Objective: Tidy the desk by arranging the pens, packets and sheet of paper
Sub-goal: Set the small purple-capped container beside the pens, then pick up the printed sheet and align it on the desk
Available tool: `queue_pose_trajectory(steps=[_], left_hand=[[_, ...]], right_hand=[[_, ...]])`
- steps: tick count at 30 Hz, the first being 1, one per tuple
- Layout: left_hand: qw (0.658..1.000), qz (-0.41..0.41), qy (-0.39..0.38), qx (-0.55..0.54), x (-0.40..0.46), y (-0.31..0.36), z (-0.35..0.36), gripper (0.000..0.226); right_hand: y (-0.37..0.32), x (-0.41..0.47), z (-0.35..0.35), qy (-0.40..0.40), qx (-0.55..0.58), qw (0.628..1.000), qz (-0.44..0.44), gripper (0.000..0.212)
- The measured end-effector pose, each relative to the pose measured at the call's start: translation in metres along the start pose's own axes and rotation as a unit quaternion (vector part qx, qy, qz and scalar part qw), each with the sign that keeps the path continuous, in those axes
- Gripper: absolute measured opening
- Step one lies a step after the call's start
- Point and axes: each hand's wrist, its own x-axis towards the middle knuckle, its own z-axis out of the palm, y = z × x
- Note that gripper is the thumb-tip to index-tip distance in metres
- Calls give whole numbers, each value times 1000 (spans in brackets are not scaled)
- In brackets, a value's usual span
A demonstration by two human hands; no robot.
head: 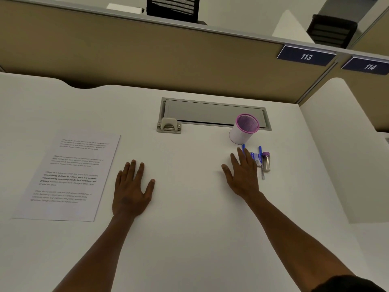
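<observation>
Resting flat and empty on the white desk (189, 218), both hands are lying open — the right hand (242, 175) is edging beside the pens (260, 151) and packets (257, 159) below the pink-rimmed pen cup (244, 128), seemingly to gather them — while the left hand (131, 189) is lying near the printed sheet of paper (69, 178).

- The number "113" is printed in white slanted figures on a dark blue rectangular plate (306, 56) fixed at the top edge of the beige fabric partition (147, 57) behind the desk.
- The number "114" is printed in the same white figures on a second dark blue plate (367, 65), set just to the right of the first.
- Four blocks of printed text are carried on the white sheet of paper (69, 178) lying flat on the white desk; the third block is set in bold, but the words are too blurred to be read with certainty.
- Some print is shown on a small blue and white packet (257, 158); it cannot be read.
</observation>
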Motion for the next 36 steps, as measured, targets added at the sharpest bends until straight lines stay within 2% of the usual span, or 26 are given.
queue_pose_trajectory(steps=[13,22,29,36], left_hand=[[999,0,-29,-22,3,8,-13,79],[997,3,37,-69,4,18,-47,79],[993,-33,93,-64,-2,-20,-83,76],[987,-96,106,-75,-16,-71,-106,75]], right_hand=[[-76,7,-5,-48,67,996,-28,79],[-154,16,-23,-33,77,991,-102,85],[-219,13,-23,-29,91,982,-164,87],[-280,2,-8,-56,122,970,-203,87]])
